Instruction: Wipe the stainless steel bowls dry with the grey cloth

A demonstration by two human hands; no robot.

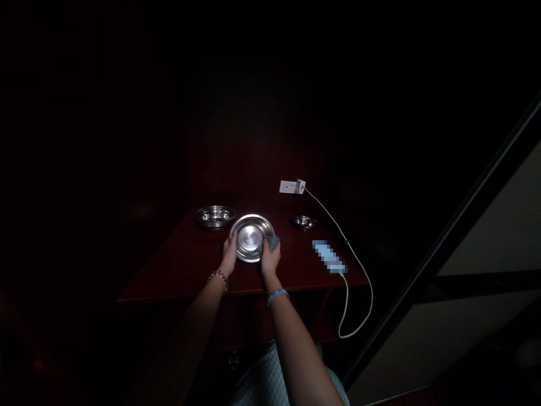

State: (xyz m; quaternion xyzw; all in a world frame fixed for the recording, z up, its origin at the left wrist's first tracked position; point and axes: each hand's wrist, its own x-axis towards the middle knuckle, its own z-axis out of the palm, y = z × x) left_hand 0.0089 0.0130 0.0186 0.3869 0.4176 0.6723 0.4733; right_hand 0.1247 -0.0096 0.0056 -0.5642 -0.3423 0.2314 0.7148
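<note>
A shiny metal bowl (250,237) is tilted toward me above the dark red table. My left hand (229,255) grips its left rim, thumb on the inside and fingers hidden behind. At the lower right rim, my right hand (270,258) presses a grey-green cloth (273,242) against the bowl, with its thumb over the inner wall. Just left of the bowl sits a stack of similar metal bowls (215,216). A smaller metal bowl (304,223) rests to the right, apart from both hands.
The dark red table (169,276) stands against a wall with a white socket and charger (292,186). A white cable (359,262) loops from it past the table's right edge to a blurred-out phone (328,256). A pale framed panel (486,225) slants at the right. Surroundings are very dark.
</note>
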